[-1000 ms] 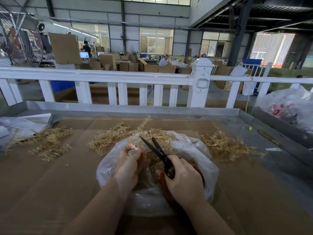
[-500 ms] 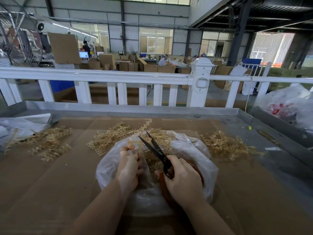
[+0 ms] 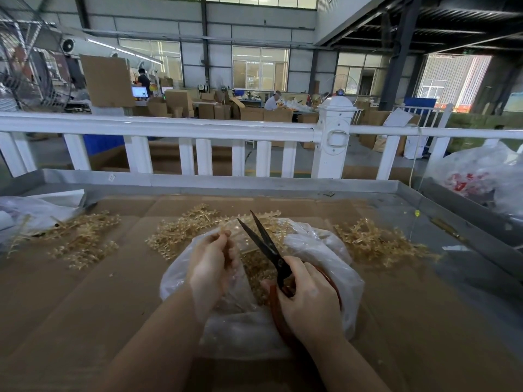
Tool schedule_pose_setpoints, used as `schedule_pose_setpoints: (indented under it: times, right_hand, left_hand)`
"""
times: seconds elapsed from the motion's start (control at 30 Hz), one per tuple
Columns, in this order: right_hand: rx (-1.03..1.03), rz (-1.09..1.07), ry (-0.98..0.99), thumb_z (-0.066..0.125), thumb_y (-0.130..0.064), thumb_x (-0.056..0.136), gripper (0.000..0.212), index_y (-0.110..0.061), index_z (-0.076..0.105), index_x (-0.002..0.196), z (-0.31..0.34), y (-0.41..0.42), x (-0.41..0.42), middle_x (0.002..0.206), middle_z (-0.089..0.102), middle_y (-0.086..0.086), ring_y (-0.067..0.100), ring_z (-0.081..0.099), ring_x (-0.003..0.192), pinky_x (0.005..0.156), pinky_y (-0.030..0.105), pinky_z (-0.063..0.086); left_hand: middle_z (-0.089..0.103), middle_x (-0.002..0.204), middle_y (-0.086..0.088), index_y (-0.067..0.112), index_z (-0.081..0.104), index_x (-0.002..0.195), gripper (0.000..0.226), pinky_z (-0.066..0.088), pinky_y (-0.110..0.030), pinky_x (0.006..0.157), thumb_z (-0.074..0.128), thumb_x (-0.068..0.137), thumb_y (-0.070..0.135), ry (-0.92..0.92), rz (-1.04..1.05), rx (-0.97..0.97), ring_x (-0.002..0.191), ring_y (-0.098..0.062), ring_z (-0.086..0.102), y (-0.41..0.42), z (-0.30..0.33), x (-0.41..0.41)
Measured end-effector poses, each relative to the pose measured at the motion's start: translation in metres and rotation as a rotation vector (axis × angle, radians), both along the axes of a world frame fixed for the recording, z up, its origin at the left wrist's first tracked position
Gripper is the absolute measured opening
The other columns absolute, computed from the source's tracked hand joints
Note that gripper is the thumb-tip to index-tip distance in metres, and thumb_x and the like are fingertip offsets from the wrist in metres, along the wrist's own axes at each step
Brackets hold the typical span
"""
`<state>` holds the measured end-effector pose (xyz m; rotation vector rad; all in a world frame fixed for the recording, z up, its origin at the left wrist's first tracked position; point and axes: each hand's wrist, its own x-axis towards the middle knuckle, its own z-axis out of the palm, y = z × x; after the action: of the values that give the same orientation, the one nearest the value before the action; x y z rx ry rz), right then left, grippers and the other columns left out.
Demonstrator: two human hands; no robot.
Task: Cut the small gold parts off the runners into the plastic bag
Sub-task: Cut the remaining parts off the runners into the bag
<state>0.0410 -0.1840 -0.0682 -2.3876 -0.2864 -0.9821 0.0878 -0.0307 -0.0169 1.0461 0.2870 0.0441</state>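
A worker trims gold runners at a cardboard-covered table (image 3: 85, 306) on a factory floor. The right hand (image 3: 308, 295) grips the red loop handles of the scissors (image 3: 267, 247), fingers curled through and around them. The scissors' long axis runs from the handles near the body up and away to the left, tips pointing toward the white railing (image 3: 169, 128); the dark blades stand parted in a narrow V. Much of the handles is covered by the hand.

The left hand (image 3: 210, 267) holds a runner (image 3: 226, 232) pinched between thumb and curled fingers just left of the blades. Only a short pale stub shows above the fingertips, and motion blur makes its shape hard to read; whether a blade touches it cannot be told.

Both hands work above the bag (image 3: 319, 250), a clear plastic sack lying open at the table's centre with loose gold bits visible between the hands. Its near edge is hidden under the wrists.

Heaps of uncut runners lie beyond the bag (image 3: 181, 236), to the right (image 3: 376, 241) and to the left (image 3: 82, 239). A second plastic bag (image 3: 478, 176) is cut off at the right edge.
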Motion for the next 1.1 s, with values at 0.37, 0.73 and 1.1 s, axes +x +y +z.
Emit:
schedule_pose_setpoints:
  times: [0.37,0.73,1.1]
  right_hand:
    - [0.059,0.015,-0.047,0.076,-0.021,0.074,0.034,-0.011,0.067,0.106,-0.003,-0.001,0.0,0.083,0.066,-0.001,0.02,0.063,0.076,0.069,0.021,0.042]
    - [0.009,-0.001,-0.02,0.074,-0.031,0.076,0.034,-0.014,0.067,0.105,0.0,0.0,-0.001,0.082,0.066,-0.003,0.016,0.062,0.075,0.067,0.02,0.044]
    - [-0.083,-0.04,0.147,0.065,-0.04,0.083,0.036,-0.023,0.061,0.115,-0.003,0.001,0.005,0.095,0.066,-0.004,0.017,0.06,0.09,0.077,0.027,0.047]
  left_hand:
    - [0.055,0.077,-0.01,0.008,0.054,0.092,0.023,0.05,-0.022,0.056,0.051,0.09,-0.015,0.02,0.071,0.041,0.065,-0.017,0.054,-0.023,0.015,0.035]
    - [0.049,0.132,-0.015,0.005,0.062,0.122,0.027,0.033,-0.012,0.086,0.053,0.098,0.015,-0.199,0.282,1.14,0.088,-0.017,0.053,-0.003,0.015,0.024]
    - [0.048,0.134,-0.028,-0.005,0.053,0.125,0.037,0.037,-0.049,0.106,0.043,0.095,0.013,0.313,-0.058,1.546,0.125,-0.044,0.044,0.052,-0.01,0.035]
